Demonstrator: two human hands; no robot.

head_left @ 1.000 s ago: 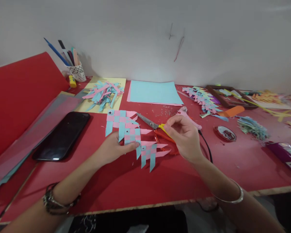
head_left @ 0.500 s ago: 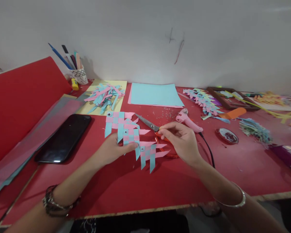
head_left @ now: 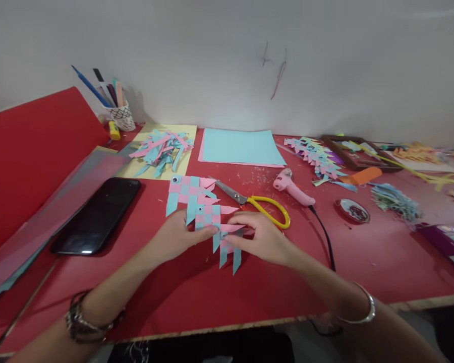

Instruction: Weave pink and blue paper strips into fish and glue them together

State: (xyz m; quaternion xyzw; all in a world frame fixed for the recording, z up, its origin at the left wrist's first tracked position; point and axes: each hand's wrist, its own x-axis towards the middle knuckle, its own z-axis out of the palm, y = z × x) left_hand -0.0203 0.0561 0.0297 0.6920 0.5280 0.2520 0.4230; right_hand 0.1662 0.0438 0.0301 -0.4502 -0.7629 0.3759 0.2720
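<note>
Three woven paper fish in pink and light blue, with googly eyes, are held in a stepped row above the table. The upper paper fish (head_left: 189, 189) is the largest, the middle paper fish (head_left: 208, 217) overlaps it, and the lowest paper fish (head_left: 230, 252) is partly covered by fingers. My left hand (head_left: 179, 233) grips them from the left, its thumb across the middle fish. On the lowest fish, my right hand (head_left: 261, 238) pinches the upper part between thumb and fingers. Just beyond that hand lie scissors (head_left: 268, 206) with yellow and red handles.
A pink glue gun (head_left: 293, 187) with a black cord lies right of the scissors. Left is a black phone (head_left: 97, 217). Behind are cut paper strips (head_left: 162, 148), blue sheets (head_left: 242, 146) and a pen cup (head_left: 121, 118). A small dish (head_left: 351, 210) stands at right.
My right hand has moved left and down from beside the scissors onto the lowest fish. The scissors' yellow handle now shows. The fish have shifted slightly in my left hand.
</note>
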